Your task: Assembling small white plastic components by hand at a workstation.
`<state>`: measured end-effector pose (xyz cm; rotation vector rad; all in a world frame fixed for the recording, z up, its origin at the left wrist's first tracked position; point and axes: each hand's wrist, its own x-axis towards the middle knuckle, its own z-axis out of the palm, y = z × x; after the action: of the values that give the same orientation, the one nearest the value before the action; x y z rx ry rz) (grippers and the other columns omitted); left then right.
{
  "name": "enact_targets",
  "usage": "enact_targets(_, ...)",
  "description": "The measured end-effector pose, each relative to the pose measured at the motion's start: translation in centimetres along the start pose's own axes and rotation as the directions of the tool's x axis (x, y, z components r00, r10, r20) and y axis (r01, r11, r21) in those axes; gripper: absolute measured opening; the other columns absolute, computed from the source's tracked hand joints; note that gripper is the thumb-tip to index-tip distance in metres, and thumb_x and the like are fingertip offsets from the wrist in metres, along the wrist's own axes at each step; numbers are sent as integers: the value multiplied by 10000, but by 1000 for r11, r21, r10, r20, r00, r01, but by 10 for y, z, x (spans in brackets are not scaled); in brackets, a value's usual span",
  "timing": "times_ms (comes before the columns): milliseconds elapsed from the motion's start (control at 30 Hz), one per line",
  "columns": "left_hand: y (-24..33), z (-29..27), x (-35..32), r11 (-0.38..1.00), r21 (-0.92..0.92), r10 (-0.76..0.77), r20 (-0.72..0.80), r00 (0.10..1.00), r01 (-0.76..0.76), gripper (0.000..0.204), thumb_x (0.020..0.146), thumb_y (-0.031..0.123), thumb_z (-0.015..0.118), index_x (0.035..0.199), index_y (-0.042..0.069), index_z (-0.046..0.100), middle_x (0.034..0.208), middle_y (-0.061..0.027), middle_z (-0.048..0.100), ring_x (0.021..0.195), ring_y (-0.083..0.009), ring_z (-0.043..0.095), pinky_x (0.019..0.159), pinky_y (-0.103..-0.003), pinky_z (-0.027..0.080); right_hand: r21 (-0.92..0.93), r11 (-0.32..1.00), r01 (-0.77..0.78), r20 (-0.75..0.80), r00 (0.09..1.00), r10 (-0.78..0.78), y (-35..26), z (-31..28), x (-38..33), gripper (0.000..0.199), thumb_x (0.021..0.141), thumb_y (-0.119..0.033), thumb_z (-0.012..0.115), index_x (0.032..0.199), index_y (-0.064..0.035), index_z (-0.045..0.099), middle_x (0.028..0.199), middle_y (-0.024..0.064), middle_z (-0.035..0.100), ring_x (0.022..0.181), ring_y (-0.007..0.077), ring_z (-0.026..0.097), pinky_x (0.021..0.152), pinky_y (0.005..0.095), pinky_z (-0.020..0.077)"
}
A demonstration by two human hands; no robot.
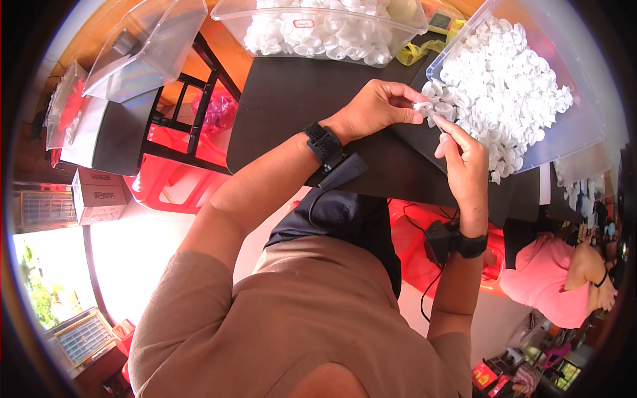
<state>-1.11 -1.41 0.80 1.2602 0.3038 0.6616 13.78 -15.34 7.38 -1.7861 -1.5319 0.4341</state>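
Observation:
Above the black table, my left hand pinches a small white plastic piece between thumb and index finger. From the right, my right hand reaches in, its index fingertip right at the piece. The right thumb is bent close to that finger; whether something thin sits between them is too small to tell. Just beyond both hands lies a heap of similar white plastic pieces, spilling out of a clear bin onto the table. The nearest pieces of the heap are close to my fingertips.
Another clear bin full of white pieces stands at the far edge, beside a yellow bag. An open clear container sits on a left-hand table. Red stools stand below. A person in pink is at right.

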Motion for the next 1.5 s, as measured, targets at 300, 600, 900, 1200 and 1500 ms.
enact_targets(300,1,1,0,991,133,-18,30,999,14,298,847,30,712,1139,2,659,1035,-78,694,946,-131,652,879,-273,531,-153,988,-29,222,973,63,-10,-28,15,275,918,-77,531,1147,-60,682,596,58,560,543,110,519,541,291,424)
enact_targets(600,2,-1,-2,931,-353,-78,47,996,90,340,883,48,676,1209,-5,593,1103,-102,666,1022,-176,645,925,-308,527,33,997,64,-152,987,-59,4,11,-7,292,937,-57,525,1189,-74,671,626,21,565,598,72,519,586,243,434)
enact_targets(900,-1,0,0,926,-373,-47,41,998,59,333,885,44,673,1204,-2,590,1106,-96,662,1024,-173,643,946,-310,522,117,992,46,-196,980,-22,4,25,-8,305,938,-32,513,1206,-53,656,685,41,590,630,79,537,620,244,457)
enact_targets(1200,-1,1,-1,932,-358,-47,17,999,49,333,877,42,682,1198,5,603,1090,-75,662,987,-151,644,920,-296,529,88,994,61,-176,983,-45,3,29,-12,287,928,-15,523,1177,-36,665,712,67,625,619,99,575,617,256,471)
enact_targets(1500,7,-2,-3,984,-104,-121,218,968,146,244,873,92,707,1095,17,634,1035,-59,671,963,-135,637,879,-267,517,378,923,-73,-54,993,101,8,3,6,356,891,-46,629,1246,-67,626,847,-1,609,625,32,494,533,183,399)
